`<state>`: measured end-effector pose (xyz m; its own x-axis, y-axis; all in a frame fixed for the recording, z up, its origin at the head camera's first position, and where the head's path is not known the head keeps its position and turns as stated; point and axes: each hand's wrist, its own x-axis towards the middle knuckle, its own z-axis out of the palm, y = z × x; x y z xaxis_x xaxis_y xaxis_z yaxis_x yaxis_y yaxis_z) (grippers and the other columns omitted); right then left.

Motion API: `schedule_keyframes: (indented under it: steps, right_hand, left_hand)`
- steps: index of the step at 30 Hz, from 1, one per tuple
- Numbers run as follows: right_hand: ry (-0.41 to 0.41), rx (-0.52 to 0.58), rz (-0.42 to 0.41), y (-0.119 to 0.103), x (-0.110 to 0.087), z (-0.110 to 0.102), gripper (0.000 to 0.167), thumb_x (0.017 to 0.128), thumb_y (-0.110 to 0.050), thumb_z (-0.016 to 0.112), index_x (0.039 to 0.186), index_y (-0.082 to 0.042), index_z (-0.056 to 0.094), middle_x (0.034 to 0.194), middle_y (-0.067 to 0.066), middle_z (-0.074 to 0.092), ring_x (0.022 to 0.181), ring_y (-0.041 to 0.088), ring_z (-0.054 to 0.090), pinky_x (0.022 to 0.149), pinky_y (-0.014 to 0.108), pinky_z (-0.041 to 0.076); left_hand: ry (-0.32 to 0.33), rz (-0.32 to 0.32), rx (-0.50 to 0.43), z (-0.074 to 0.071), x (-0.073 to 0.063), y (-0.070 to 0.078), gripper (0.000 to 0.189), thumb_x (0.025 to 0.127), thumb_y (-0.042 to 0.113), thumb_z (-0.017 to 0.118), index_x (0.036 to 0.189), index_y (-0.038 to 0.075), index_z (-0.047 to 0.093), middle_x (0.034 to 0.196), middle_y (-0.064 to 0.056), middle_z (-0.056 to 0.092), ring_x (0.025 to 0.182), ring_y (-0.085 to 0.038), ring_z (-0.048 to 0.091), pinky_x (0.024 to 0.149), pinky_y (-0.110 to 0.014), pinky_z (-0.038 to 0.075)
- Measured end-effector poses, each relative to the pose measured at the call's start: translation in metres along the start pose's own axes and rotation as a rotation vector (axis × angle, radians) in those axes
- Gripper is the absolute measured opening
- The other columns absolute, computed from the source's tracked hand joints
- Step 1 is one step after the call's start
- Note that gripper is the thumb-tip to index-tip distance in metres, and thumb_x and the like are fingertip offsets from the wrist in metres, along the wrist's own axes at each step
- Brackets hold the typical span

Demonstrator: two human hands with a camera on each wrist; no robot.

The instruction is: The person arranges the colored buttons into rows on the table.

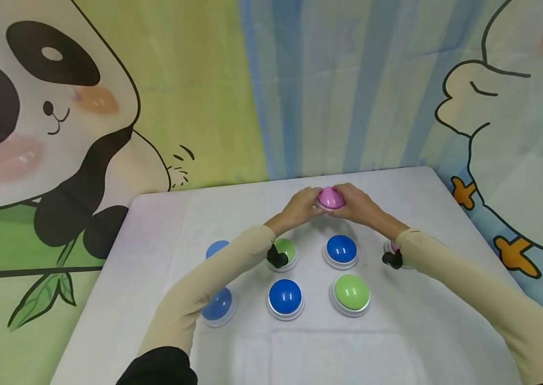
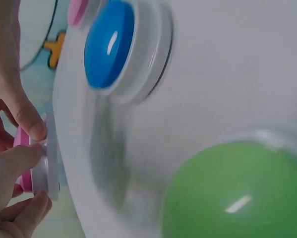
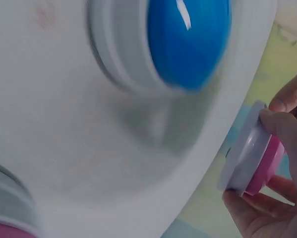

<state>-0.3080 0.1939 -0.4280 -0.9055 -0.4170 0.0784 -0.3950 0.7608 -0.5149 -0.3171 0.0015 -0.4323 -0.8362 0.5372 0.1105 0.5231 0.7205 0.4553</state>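
A pink dome push button [image 1: 331, 198] with a white base is held between both hands over the far part of the table. My left hand [image 1: 302, 207] grips its left side, and my right hand [image 1: 357, 206] grips the right. In the left wrist view, fingers and thumbs pinch the white base [image 2: 50, 158] of the button, which is tipped on edge in that view and clear of the tabletop. The right wrist view shows its pink dome [image 3: 267, 166] facing the palms. Nearest below the hands stand a blue button [image 1: 341, 249] and a green button [image 1: 285, 250], partly covered by the left wrist.
Closer on the white table [image 1: 396, 342] stand another blue button [image 1: 285, 297] and a green button [image 1: 352, 292]. Two more blue buttons, one nearer [image 1: 218, 306] and one farther [image 1: 216, 248], are partly behind the left sleeve. A second pink button [image 1: 393, 247] is mostly hidden by the right wrist.
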Motion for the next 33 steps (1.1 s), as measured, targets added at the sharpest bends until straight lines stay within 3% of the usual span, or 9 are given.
schedule_keyframes:
  steps: [6, 11, 17, 25, 33]
  right_hand:
    - [0.026, 0.046, -0.023, -0.011, -0.045, -0.004, 0.072, 0.079, -0.022, 0.081, 0.139, -0.005, 0.045, 0.132, 0.02, 0.052, 0.123, 0.036, 0.053, 0.098, 0.051, 0.051]
    - [0.069, 0.046, -0.042, -0.013, -0.065, -0.009, 0.073, 0.078, -0.024, 0.081, 0.139, -0.004, 0.046, 0.129, 0.02, 0.052, 0.118, 0.035, 0.055, 0.094, 0.05, 0.053]
    - [0.101, 0.045, -0.045, -0.01, -0.079, -0.015, 0.074, 0.076, -0.024, 0.083, 0.137, -0.004, 0.047, 0.128, 0.02, 0.052, 0.117, 0.036, 0.055, 0.091, 0.052, 0.054]
    - [0.213, 0.077, -0.145, 0.001, -0.097, -0.011, 0.074, 0.072, -0.028, 0.086, 0.134, -0.006, 0.053, 0.122, 0.014, 0.057, 0.108, 0.027, 0.058, 0.083, 0.05, 0.057]
    - [0.284, 0.029, -0.245, -0.003, -0.124, -0.002, 0.076, 0.065, -0.026, 0.091, 0.131, -0.008, 0.058, 0.118, 0.008, 0.059, 0.101, 0.018, 0.06, 0.079, 0.038, 0.059]
  left_hand:
    - [0.025, 0.052, -0.108, 0.006, -0.028, 0.015, 0.06, 0.083, 0.031, 0.077, 0.132, 0.006, 0.053, 0.111, -0.007, 0.06, 0.101, -0.015, 0.057, 0.086, -0.019, 0.051]
    - [0.07, 0.088, -0.234, 0.013, -0.034, 0.023, 0.063, 0.081, 0.03, 0.078, 0.133, 0.006, 0.051, 0.115, -0.009, 0.055, 0.107, -0.015, 0.061, 0.094, -0.016, 0.051]
    - [0.092, 0.136, -0.31, 0.017, -0.038, 0.031, 0.064, 0.08, 0.026, 0.08, 0.133, 0.004, 0.052, 0.118, -0.011, 0.055, 0.107, -0.017, 0.062, 0.094, -0.015, 0.051]
    - [0.053, 0.133, -0.322, 0.014, -0.046, 0.044, 0.064, 0.081, 0.03, 0.078, 0.134, 0.007, 0.052, 0.129, -0.009, 0.059, 0.11, -0.015, 0.063, 0.093, -0.016, 0.051]
    - [0.035, 0.157, -0.286, 0.011, -0.073, 0.06, 0.065, 0.079, 0.029, 0.081, 0.133, 0.007, 0.054, 0.127, -0.009, 0.06, 0.105, -0.013, 0.064, 0.09, -0.016, 0.052]
